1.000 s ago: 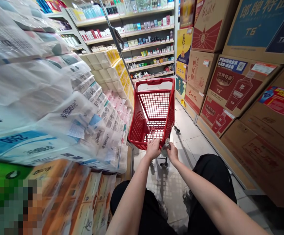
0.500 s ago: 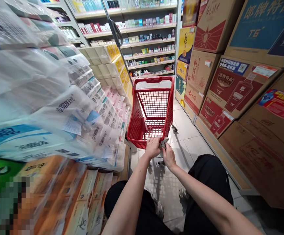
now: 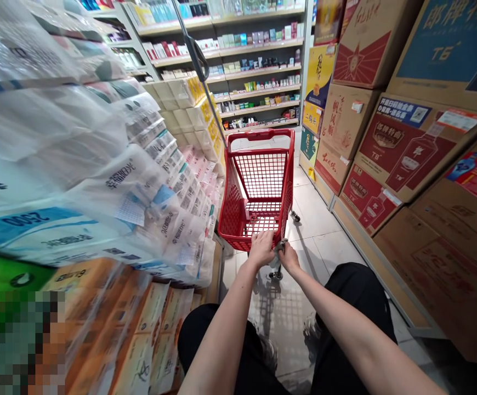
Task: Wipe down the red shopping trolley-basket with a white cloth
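Note:
A red plastic shopping cart (image 3: 256,175) stands in front of my knees, its handle at the far end. The grid floor of its basket shows through with nothing lying on it. My left hand (image 3: 262,248) rests with its fingers curled over the basket's near rim, close to the corner. Just right of it, my right hand (image 3: 290,258) pinches a crumpled greyish cloth (image 3: 280,248) against the outside of that corner. Part of the cloth is hidden by the fingers of both hands.
Plastic-wrapped paper packs (image 3: 140,181) are piled close on the left, with orange packs (image 3: 94,312) below. Cardboard boxes (image 3: 398,142) are stacked along the right. Shelves (image 3: 259,71) of small goods close off the far end. A dark pole (image 3: 199,60) slants behind the cart.
My right hand and the cloth have moved slightly down and right along the basket's corner. The left hand stays on the near rim. The whole view has shifted a little.

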A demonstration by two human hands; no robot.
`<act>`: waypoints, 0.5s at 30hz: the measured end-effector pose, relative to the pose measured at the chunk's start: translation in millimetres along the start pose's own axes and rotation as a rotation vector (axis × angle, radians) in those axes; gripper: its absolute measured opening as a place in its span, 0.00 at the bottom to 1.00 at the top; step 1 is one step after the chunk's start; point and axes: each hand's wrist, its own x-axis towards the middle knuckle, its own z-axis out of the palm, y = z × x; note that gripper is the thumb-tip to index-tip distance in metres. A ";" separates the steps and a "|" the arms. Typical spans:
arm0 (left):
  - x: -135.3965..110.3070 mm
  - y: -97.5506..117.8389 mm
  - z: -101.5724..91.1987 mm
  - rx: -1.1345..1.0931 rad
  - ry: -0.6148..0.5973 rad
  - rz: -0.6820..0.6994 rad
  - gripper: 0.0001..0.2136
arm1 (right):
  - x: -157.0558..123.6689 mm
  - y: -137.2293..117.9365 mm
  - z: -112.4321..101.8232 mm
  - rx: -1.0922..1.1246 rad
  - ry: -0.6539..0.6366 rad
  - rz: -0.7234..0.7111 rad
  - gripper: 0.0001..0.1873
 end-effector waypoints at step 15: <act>11.9 0.4 5.8 0.022 0.010 -0.004 0.23 | 14.3 -29.7 -33.7 0.281 0.142 -0.066 0.17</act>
